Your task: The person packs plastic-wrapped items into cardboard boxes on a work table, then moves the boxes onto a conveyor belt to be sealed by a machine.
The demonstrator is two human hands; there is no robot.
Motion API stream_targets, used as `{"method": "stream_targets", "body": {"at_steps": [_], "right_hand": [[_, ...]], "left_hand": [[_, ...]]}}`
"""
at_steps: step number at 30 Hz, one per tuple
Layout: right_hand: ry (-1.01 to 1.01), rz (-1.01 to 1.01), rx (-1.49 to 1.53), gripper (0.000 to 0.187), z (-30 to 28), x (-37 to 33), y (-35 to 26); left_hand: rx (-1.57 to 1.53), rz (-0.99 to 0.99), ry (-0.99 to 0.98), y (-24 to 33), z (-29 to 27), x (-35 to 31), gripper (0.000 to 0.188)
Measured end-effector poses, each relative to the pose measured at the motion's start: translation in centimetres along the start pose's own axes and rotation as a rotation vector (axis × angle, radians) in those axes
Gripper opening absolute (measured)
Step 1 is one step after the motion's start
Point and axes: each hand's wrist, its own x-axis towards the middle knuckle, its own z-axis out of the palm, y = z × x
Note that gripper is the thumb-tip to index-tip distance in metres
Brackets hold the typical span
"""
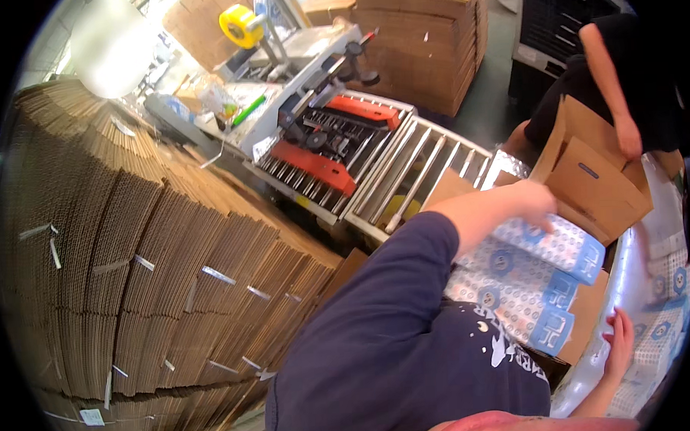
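My left arm, in a dark sleeve, reaches across to the right. My left hand [537, 200] is over the top end of a white-and-blue printed pack [563, 246]; its fingers are blurred, so its grip is unclear. More such packs [507, 286] lie side by side below it, in what looks like an open cardboard box [591, 313] partly hidden by my body. My right hand [620, 345] is open and holds nothing, its fingers apart, over the shiny metal edge [593, 370] beside the box.
Several more packs [660, 330] lie beyond the metal edge. At upper right, another person's hand [628, 139] touches an open brown carton [594, 180]. A roller conveyor [427, 163] leads to a taping machine [319, 140] with red side guides. Tall stacks of flattened cardboard [157, 283] fill the left.
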Motion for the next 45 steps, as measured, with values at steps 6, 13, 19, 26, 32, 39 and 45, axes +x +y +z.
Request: {"method": "stream_targets", "body": {"at_steps": [6, 13, 19, 26, 32, 39, 45], "right_hand": [[-0.686, 0.25, 0.228, 0.055, 11.9, 5.1, 2.8], [-0.687, 0.277, 0.168, 0.073, 14.5, 0.0, -5.1], [-0.745, -0.079, -0.036, 0.063, 17.0, 2.9, -0.8], [0.033, -0.21, -0.439, 0.069, 8.5, 8.3, 12.5], [-0.578, -0.272, 0.395, 0.057, 7.6, 8.2, 3.5], [-0.799, -0.375, -0.511, 0.042, 13.6, 11.9, -6.9], [0.004, -0.615, -0.476, 0.024, 13.1, 16.6, -5.1]], "left_hand": [[0.328, 0.19, 0.103, -0.3, 3.0, -5.3, 0.081], [-0.007, -0.023, -0.077, -7.7, 10.4, -6.6, 0.079], [-0.299, -1.003, 0.264, -17.2, 6.4, -19.2, 0.063], [-0.322, -0.231, -0.376, -1.4, 6.4, -10.4, 0.072], [-0.573, 0.002, -0.794, -1.1, 6.7, -13.3, 0.079], [-0.034, -0.408, -0.622, -0.1, 6.0, -8.1, 0.086], [0.049, -0.56, 0.111, -2.9, 11.0, -9.0, 0.107]]}}
